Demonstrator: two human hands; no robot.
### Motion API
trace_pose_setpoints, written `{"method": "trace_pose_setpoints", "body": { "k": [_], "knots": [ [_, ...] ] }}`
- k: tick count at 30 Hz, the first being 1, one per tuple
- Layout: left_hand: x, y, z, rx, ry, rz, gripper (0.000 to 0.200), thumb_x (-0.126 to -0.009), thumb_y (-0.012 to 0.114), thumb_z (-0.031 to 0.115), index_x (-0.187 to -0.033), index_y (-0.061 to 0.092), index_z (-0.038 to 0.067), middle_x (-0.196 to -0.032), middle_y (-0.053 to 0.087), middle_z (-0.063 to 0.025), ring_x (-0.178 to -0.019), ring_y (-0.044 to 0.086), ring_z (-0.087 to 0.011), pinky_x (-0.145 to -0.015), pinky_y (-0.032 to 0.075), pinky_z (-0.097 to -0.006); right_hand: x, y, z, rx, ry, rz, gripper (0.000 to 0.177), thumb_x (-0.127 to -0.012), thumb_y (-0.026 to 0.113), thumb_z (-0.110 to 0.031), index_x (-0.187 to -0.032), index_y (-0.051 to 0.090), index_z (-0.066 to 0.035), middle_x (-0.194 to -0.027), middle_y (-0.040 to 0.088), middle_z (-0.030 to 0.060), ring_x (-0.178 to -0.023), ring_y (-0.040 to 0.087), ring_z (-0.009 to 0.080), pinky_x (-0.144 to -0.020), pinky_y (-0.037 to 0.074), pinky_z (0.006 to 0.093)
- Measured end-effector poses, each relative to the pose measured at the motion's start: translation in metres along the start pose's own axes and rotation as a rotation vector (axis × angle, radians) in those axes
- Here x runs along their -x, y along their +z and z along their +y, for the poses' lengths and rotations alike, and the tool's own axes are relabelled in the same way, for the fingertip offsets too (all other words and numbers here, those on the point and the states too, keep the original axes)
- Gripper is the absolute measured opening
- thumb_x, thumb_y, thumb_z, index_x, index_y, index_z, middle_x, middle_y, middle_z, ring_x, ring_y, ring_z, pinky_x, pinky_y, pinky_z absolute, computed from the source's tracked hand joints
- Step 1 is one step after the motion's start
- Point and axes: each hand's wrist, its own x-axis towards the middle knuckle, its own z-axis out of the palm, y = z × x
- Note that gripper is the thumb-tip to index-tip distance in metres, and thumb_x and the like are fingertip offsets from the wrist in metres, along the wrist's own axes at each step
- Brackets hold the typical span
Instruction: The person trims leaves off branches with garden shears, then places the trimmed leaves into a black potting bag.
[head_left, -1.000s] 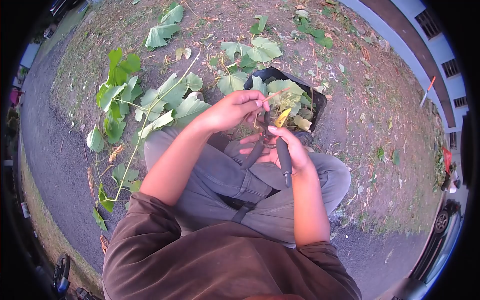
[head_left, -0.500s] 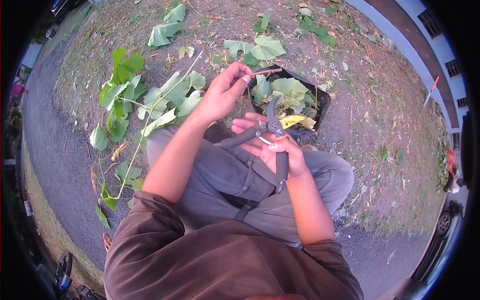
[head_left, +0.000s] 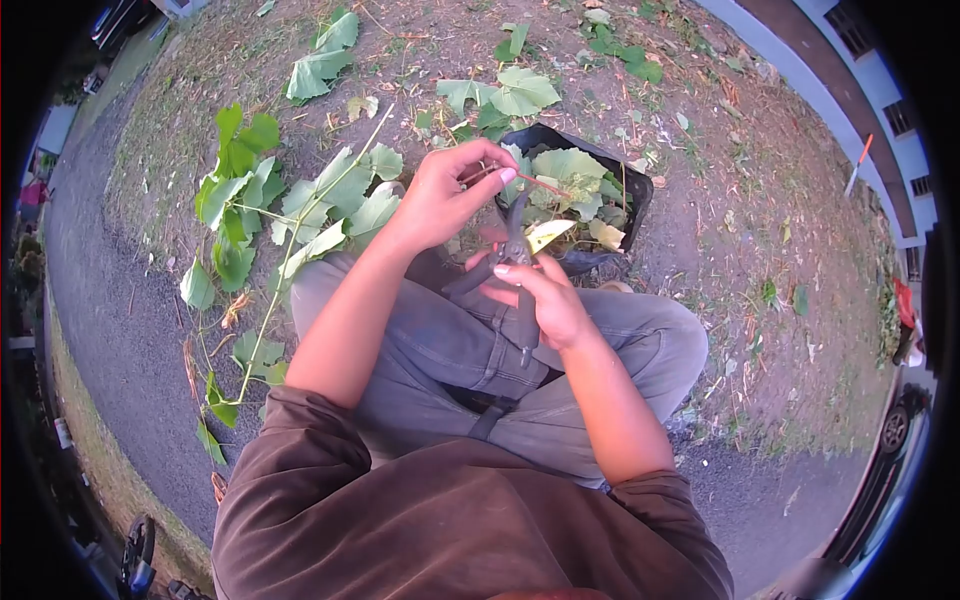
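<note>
Between the thumb and fingers of my left hand (head_left: 455, 195) is a thin reddish-brown twig (head_left: 540, 183), its end pointing right over the leaves in the bag. My right hand (head_left: 552, 305) holds a pair of pruning shears (head_left: 516, 250) with dark handles spread apart and a yellow-sided blade. The shears' tips are up close under the left fingers and the twig. Just beyond both hands, a black plastic bag (head_left: 640, 205) stands with its mouth open. Cut green leaves (head_left: 568, 165) and a pale yellowed one fill its opening.
A long leafy vine cutting (head_left: 283, 262) lies on the ground to the left, beside my knee. Loose broad leaves (head_left: 525, 92) are scattered beyond the bag. An orange-and-white stick (head_left: 859, 165) is at the right, near a wall. A parked car (head_left: 890, 440) shows at the lower right edge.
My right hand has moved left with the shears, its fingers curling further around the handles. The left hand has turned slightly, and the twig now slants down to the right.
</note>
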Motion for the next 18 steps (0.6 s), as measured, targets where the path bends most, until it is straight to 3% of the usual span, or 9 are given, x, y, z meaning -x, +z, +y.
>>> {"method": "trace_pose_setpoints", "body": {
  "k": [2, 4, 7, 10, 12, 14, 16, 18],
  "knots": [
    [0.001, 0.002, -0.002, 0.009, 0.05, 0.013, 0.014, -0.104, 0.068, 0.012, -0.111, 0.072, 0.0, -0.097, 0.073, -0.0024, -0.086, 0.063, -0.0045, -0.076, 0.054, -0.0271, -0.005, -0.007, 0.004, -0.067, -0.02, 0.042, 0.053, -0.102, 0.059, -0.019, -0.152, 0.051, -0.004, -0.128, 0.07, 0.0112, -0.123, 0.065, 0.0213, -0.11, 0.047, 0.0448],
    [0.004, 0.002, 0.011, 0.038, -0.092, -0.067, 0.014, -0.105, 0.069, 0.014, -0.113, 0.071, 0.003, -0.092, 0.068, 0.003, -0.08, 0.057, -0.0014, -0.068, 0.045, -0.0236, -0.006, -0.01, 0.001, -0.097, -0.115, 0.084, 0.055, -0.1, 0.053, -0.015, -0.152, 0.048, 0.002, -0.128, 0.067, 0.0175, -0.122, 0.065, 0.0262, -0.109, 0.05, 0.0454],
    [0.005, 0.003, 0.018, 0.04, -0.248, -0.146, 0.016, -0.105, 0.068, 0.015, -0.11, 0.069, 0.0, -0.093, 0.073, -0.0027, -0.086, 0.066, -0.0051, -0.074, 0.053, -0.0266, -0.007, -0.013, -0.002, -0.094, -0.184, 0.137, 0.054, -0.099, 0.052, -0.013, -0.15, 0.049, 0.004, -0.123, 0.067, 0.0168, -0.118, 0.066, 0.0251, -0.106, 0.053, 0.044],
    [0.004, 0.01, 0.013, 0.048, -0.236, -0.141, 0.018, -0.106, 0.067, 0.017, -0.111, 0.068, 0.0, -0.089, 0.072, -0.0016, -0.083, 0.066, -0.0057, -0.072, 0.052, -0.0271, -0.007, -0.012, -0.002, -0.091, -0.227, 0.169, 0.053, -0.099, 0.053, -0.014, -0.148, 0.05, 0.004, -0.117, 0.067, 0.0154, -0.114, 0.066, 0.024, -0.103, 0.054, 0.0433],
    [0.004, 0.015, 0.01, 0.052, -0.231, -0.152, 0.017, -0.106, 0.067, 0.016, -0.11, 0.068, 0.0, -0.087, 0.072, -0.0008, -0.081, 0.066, -0.0063, -0.071, 0.053, -0.0278, -0.008, -0.014, -0.001, -0.075, -0.269, 0.176, 0.042, -0.099, 0.058, -0.016, -0.139, 0.058, 0.0, -0.11, 0.069, 0.0105, -0.102, 0.067, 0.0179, -0.093, 0.054, 0.0355],
    [0.005, 0.018, 0.002, 0.057, -0.226, -0.161, 0.016, -0.106, 0.066, 0.016, -0.11, 0.069, 0.0, -0.084, 0.071, 0.0001, -0.08, 0.066, -0.0069, -0.07, 0.053, -0.0286, -0.012, -0.023, 0.006, -0.077, -0.243, 0.191, 0.04, -0.099, 0.058, -0.016, -0.135, 0.058, 0.0, -0.106, 0.069, 0.0103, -0.098, 0.067, 0.0173, -0.09, 0.054, 0.0349],
    [0.004, 0.019, -0.006, -0.025, -0.189, -0.128, 0.017, -0.105, 0.068, 0.018, -0.108, 0.07, 0.001, -0.083, 0.067, 0.0024, -0.073, 0.057, -0.0031, -0.063, 0.045, -0.0254, -0.015, -0.026, 0.009, -0.079, -0.216, 0.207, 0.037, -0.098, 0.059, -0.016, -0.132, 0.059, 0.0, -0.102, 0.068, 0.0101, -0.094, 0.067, 0.0166, -0.087, 0.054, 0.0343],
    [0.005, 0.02, -0.008, -0.112, -0.195, -0.105, 0.017, -0.104, 0.068, 0.017, -0.106, 0.07, 0.0, -0.084, 0.068, 0.0017, -0.074, 0.058, -0.0036, -0.064, 0.047, -0.0261, -0.017, -0.025, 0.011, -0.114, -0.188, 0.23, 0.035, -0.097, 0.062, -0.017, -0.128, 0.06, -0.001, -0.094, 0.066, 0.0079, -0.088, 0.065, 0.0159, -0.082, 0.054, 0.0328]
  ]
}}
